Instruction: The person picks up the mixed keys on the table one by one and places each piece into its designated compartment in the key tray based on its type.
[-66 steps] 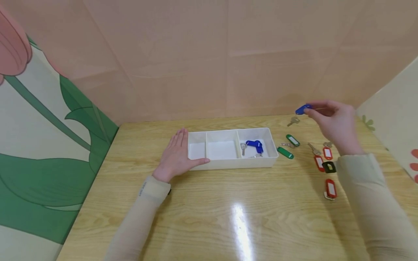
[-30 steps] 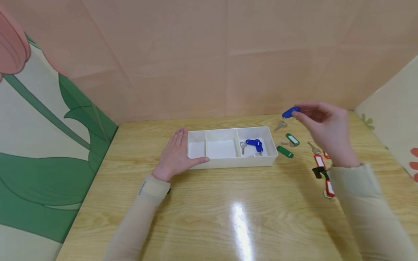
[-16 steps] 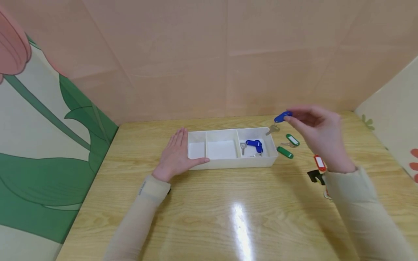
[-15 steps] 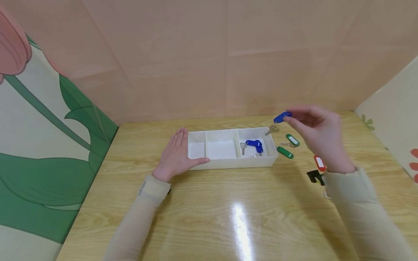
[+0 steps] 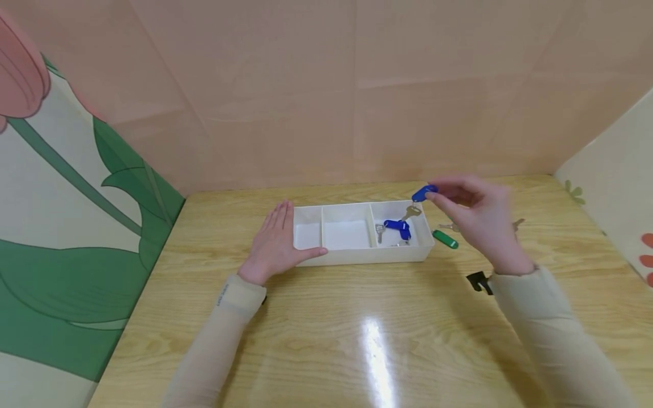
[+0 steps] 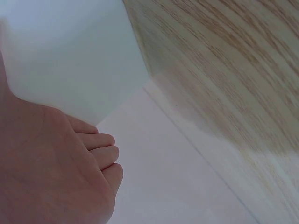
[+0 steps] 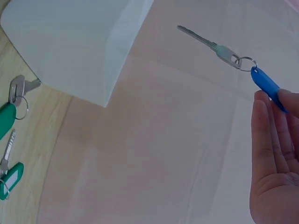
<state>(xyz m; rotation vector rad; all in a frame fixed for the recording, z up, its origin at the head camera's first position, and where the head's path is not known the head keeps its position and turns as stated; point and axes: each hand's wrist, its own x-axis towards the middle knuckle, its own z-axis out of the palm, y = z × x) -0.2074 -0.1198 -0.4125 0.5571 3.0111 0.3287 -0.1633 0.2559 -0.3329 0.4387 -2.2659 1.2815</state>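
Note:
A white tray [image 5: 357,256] with three compartments lies on the wooden table. My left hand [image 5: 274,243] rests against its left end, fingers straight and the thumb along the front rim. My right hand [image 5: 476,218] pinches a blue key tag [image 5: 424,193] between thumb and fingertips, over the tray's right compartment. From the tag's ring hangs a silver key [image 5: 411,212]; the right wrist view shows this key [image 7: 227,55] dangling from the ring. Inside the right compartment lie blue key tags [image 5: 396,225] with keys.
Right of the tray lies a green key tag [image 5: 445,239]; another green tag [image 7: 11,181] shows in the right wrist view. Under the right wrist is a small black item [image 5: 477,281]. A key tip [image 5: 518,222] shows beyond the right hand. A pink wall covering [image 5: 326,113] stands behind the table.
My right hand has carried the blue key tag and its key leftward and down, from right of the tray to over the right compartment. The left hand stays put.

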